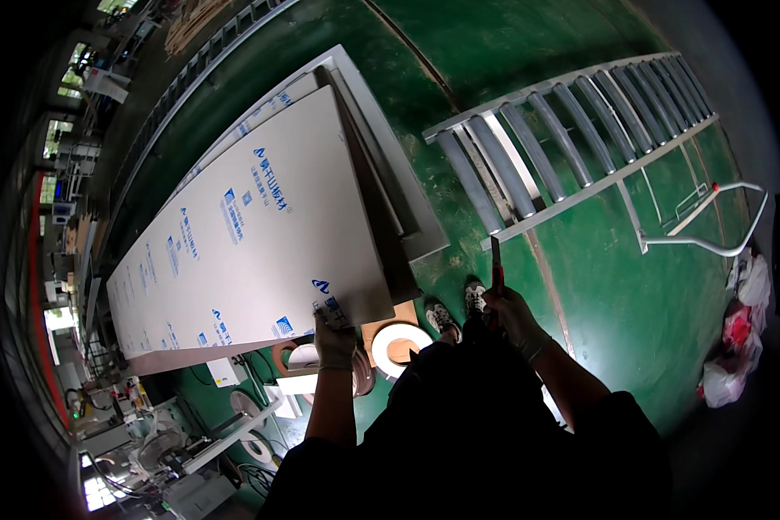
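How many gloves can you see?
2: one on the left hand, at the white sheet's near edge, and one on the right hand, which holds the red tool. Dark spots could hide more.

The smooth, shiny green floor (650, 338) had thin brown lines (546, 276) across it. A long grey metal frame with round rollers (560, 139) stood on it. A flat white ring (383, 352) lay over a flat brown piece (405, 311), and two black-and-white shoes (438, 314) stood close by. White and red plastic bags (726, 377) sat far to the right. A big pale flat board with blue print (260, 225) lay on a wide grey stack (418, 208).
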{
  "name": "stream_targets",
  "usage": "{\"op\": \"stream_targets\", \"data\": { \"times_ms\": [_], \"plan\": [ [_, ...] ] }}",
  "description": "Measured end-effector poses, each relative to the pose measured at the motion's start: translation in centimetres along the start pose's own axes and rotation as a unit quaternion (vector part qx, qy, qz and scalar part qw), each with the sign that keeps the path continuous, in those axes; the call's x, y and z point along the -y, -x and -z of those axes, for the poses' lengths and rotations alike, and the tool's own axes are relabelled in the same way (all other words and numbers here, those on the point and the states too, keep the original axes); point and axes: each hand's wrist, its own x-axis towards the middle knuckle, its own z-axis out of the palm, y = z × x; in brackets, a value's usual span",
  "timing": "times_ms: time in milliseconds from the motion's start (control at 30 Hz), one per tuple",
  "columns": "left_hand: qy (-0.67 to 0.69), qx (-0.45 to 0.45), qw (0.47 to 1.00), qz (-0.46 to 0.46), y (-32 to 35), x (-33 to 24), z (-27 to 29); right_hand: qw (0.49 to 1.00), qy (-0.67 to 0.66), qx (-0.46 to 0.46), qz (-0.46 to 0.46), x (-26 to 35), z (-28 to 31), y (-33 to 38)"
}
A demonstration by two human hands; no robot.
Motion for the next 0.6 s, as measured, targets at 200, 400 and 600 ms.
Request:
{"op": "stream_targets", "data": {
  "times_ms": [200,400,600],
  "plan": [
    [-0.082,-0.145,0.986,-0.032,1.2,0.5,-2.8,1.000,-0.006,0.006,0.005,0.8,4.8,1.3],
    [-0.125,-0.016,0.990,0.057,3.5,1.6,-2.2,0.984,0.027,-0.167,0.048,2.0,4.0,1.9],
    [-0.478,-0.012,0.822,0.309,8.2,-2.6,-10.4,0.979,0.007,-0.188,0.083,-1.5,-7.0,1.9]
  ]
}}
